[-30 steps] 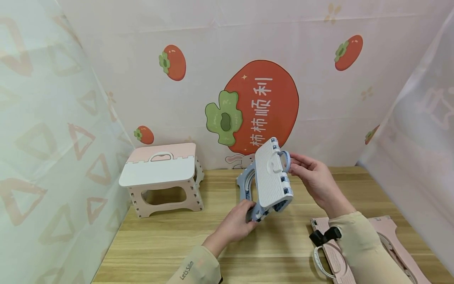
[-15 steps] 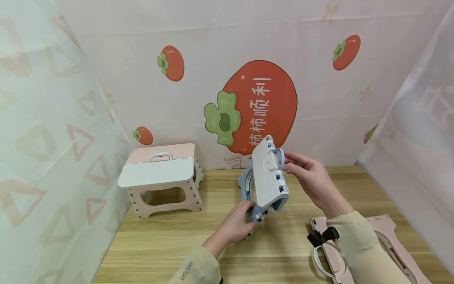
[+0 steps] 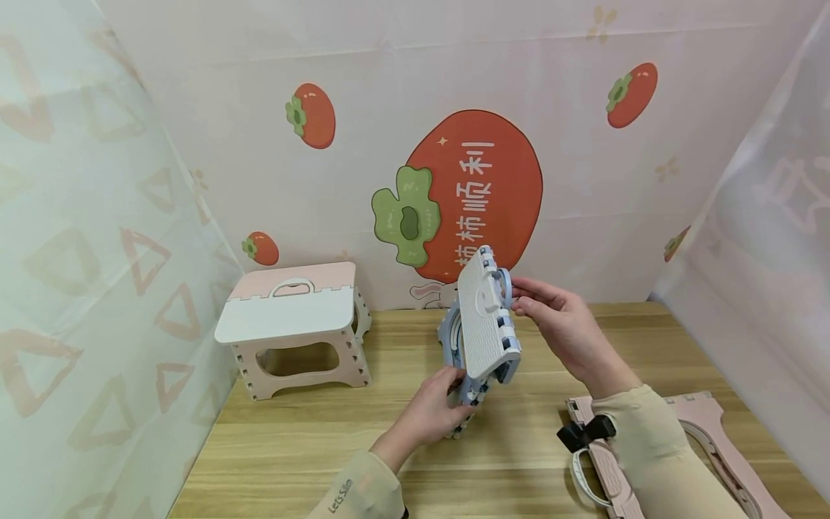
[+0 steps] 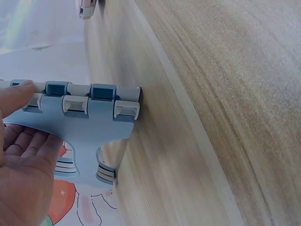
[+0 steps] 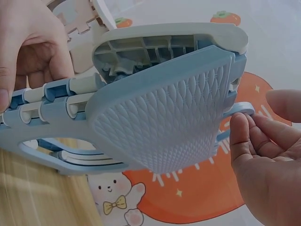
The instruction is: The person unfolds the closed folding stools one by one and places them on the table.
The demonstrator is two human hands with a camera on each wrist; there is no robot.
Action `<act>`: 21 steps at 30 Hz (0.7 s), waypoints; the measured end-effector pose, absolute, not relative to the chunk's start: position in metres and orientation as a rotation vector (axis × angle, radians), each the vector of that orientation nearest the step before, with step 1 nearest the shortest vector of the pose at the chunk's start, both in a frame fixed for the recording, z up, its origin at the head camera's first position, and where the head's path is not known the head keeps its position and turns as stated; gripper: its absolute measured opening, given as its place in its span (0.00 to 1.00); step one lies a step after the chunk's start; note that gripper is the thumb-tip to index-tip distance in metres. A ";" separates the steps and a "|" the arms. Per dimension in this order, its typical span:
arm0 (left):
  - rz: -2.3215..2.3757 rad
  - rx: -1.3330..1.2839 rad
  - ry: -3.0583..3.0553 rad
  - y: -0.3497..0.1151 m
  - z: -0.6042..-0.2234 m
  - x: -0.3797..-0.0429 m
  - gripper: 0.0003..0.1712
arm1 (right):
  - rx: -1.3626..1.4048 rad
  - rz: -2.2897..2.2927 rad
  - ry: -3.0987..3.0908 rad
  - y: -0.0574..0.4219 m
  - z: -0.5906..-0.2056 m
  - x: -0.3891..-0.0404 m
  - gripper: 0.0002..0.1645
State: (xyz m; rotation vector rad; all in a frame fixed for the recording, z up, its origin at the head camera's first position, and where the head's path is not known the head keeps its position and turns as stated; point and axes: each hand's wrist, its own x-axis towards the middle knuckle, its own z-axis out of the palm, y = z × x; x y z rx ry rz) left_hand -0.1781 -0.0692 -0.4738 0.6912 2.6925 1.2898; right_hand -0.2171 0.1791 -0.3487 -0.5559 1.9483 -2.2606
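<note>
A blue and white folding stool stands tilted, partly folded, in the middle of the head view. My left hand grips its leg frame, thumb on one side and fingers through the cutout, as the left wrist view of the blue leg panel shows. At the top's folding edge, my right hand pinches the blue loop handle with its fingertips. The two halves of the top form a narrow wedge, the textured blue half facing the right wrist camera. Ribbed undersides show between them.
A pink and white folding stool stands unfolded at the back left. A pink folded stool with a white handle lies at the right, partly under my right forearm. Behind the wooden table hangs a persimmon-print cloth.
My right hand has moved left with the handle, and the top's halves have come closer together. The legs have swung slightly inward. The left hand stays in place.
</note>
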 end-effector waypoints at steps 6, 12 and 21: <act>1.343 0.655 2.643 -0.069 -0.475 -0.178 0.27 | -0.552 -2.274 1.925 0.175 -0.348 -0.216 0.31; 1.379 0.662 2.617 -0.071 -0.477 -0.179 0.28 | -0.574 -2.271 1.917 0.171 -0.350 -0.216 0.30; 1.434 0.649 2.565 -0.075 -0.478 -0.180 0.28 | -0.595 -2.276 1.884 0.166 -0.353 -0.216 0.29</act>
